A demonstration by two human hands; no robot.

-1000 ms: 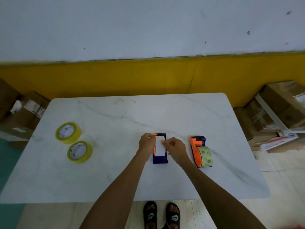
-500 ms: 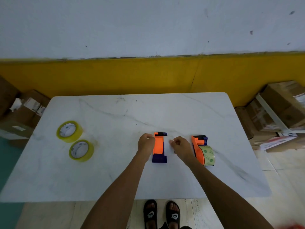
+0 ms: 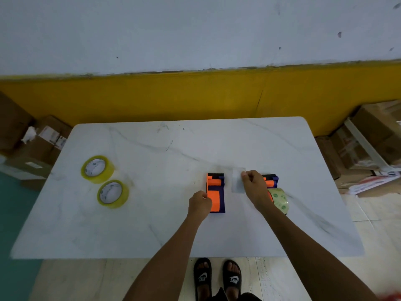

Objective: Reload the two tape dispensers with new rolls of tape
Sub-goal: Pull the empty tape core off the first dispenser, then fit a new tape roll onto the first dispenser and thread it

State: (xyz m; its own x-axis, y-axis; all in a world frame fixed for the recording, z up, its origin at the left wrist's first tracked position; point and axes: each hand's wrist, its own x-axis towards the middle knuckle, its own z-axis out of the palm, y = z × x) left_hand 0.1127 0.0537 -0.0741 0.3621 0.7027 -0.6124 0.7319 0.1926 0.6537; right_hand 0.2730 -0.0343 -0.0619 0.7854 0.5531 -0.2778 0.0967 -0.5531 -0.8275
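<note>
Orange dispenser (image 3: pixel 215 194) pinned by closed left hand (image 3: pixel 199 205); right hand (image 3: pixel 253 187) pinches what looks like spent core (image 3: pixel 237 180): set it aside

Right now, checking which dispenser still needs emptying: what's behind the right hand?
The right hand, pinching a pale tape piece, covers part of the right dispenser; its greenish roll shows, the mounting does not.

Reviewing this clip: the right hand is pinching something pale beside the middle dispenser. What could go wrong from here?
1. The right hand pinches a pale, blurred piece, possibly an emptied core or liner; left beside the dispensers it might get in the way of reloading.
2. The left hand only touches the edge of the middle dispenser, so it may slide on the smooth marble table.
3. The new yellow rolls lie far left, needing a long reach.
</note>
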